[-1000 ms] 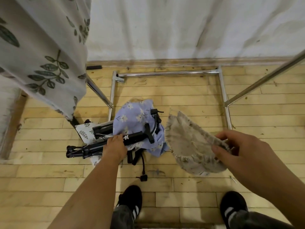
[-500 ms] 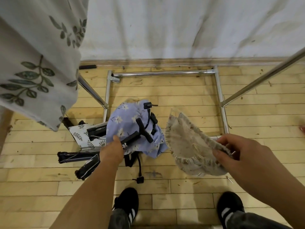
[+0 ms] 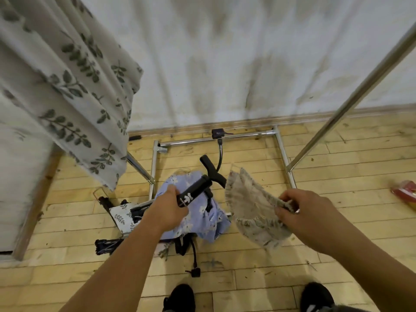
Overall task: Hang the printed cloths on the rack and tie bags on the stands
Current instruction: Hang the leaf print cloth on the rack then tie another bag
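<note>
Head view: your left hand curls its fingers round the black stand, fingertips hidden beneath it, above a blue flowered cloth heaped on the floor. Your right hand pinches the rim of the beige bag, which hangs just beside it. The leaf-printed cloth hangs at left, top cut off, before the chrome rack. The stand's legs vanish under your forearm.

Red object is blurred and cropped at right; stand is partly hidden by the left hand
</note>
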{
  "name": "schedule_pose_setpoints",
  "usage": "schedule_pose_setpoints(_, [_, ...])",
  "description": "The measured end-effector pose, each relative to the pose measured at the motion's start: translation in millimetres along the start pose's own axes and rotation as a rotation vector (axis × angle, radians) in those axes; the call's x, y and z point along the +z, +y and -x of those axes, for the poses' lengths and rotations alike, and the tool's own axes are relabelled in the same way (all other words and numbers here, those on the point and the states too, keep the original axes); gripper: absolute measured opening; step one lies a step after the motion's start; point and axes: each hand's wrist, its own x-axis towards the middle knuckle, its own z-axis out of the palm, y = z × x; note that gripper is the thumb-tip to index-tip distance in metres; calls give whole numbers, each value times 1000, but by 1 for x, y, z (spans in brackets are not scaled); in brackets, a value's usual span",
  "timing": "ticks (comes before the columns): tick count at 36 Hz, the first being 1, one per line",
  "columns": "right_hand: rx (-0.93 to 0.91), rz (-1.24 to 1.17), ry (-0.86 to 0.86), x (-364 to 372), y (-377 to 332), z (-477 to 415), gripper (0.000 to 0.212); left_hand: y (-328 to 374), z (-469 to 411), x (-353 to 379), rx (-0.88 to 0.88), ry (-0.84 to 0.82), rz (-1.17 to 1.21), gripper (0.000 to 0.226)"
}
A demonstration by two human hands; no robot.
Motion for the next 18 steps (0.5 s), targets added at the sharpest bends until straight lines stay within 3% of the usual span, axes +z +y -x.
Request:
schedule_pose_setpoints(7, [3, 7, 16, -18, 5, 4, 8, 43, 79, -38, 122, 91, -35, 51])
schedule_pose_setpoints(14, [24, -40, 63, -26, 15, 7, 7, 47, 132, -46, 180, 112, 16, 48])
schedule_pose_setpoints(18, [19, -47, 90, -29, 16, 3, 9, 59, 137, -54, 227, 40, -14, 50])
